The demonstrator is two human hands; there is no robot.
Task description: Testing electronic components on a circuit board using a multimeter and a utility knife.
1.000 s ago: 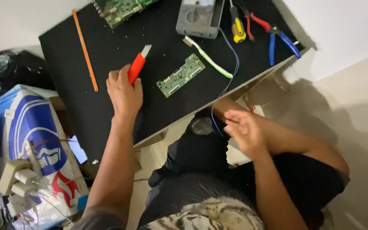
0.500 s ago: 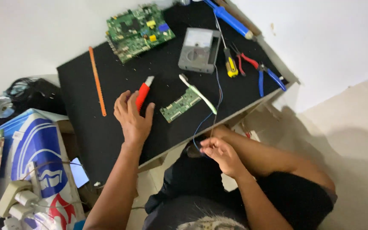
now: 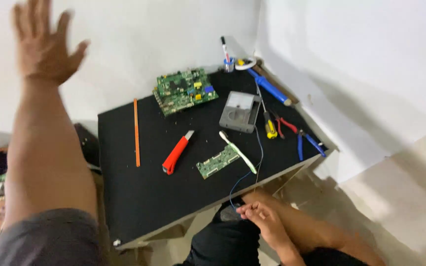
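Two hands: left [image 3: 43,42] raised, fingers spread; right fingers [image 3: 252,211] seemingly pinch blue wire [image 3: 245,177].

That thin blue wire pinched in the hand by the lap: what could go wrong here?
The right hand pinches a blue wire that runs up across the black table toward the grey meter. A tug might drag the meter or sweep the small green board and toothbrush off the edge. The left hand is raised, fingers spread, steadying nothing.
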